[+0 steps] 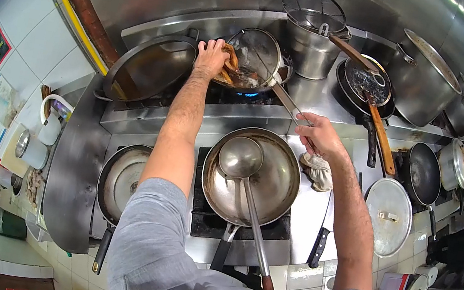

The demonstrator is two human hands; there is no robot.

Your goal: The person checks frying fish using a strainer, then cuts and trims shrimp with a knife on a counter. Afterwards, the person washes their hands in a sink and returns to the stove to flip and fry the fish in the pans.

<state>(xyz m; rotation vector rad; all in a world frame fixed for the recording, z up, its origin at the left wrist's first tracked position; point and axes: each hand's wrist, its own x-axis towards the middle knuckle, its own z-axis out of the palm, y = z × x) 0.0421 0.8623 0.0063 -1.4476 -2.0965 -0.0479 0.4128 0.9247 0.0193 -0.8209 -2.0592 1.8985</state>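
Observation:
My right hand is closed round the long metal handle of a round mesh strainer, which is tilted over a pan on the back stove. A blue flame burns beneath this pan. My left hand, fingers curled, grips a golden-brown piece of food at the strainer's left side. More brown pieces lie just below it, partly hidden by the hand. Closer to me, a big steel ladle rests in a wide frying pan on the front burner.
A large dark pan stands back left, with a smaller frying pan nearer. A steel pot and tall stockpot stand back right. A black-handled knife, cloth and round lid lie on the right.

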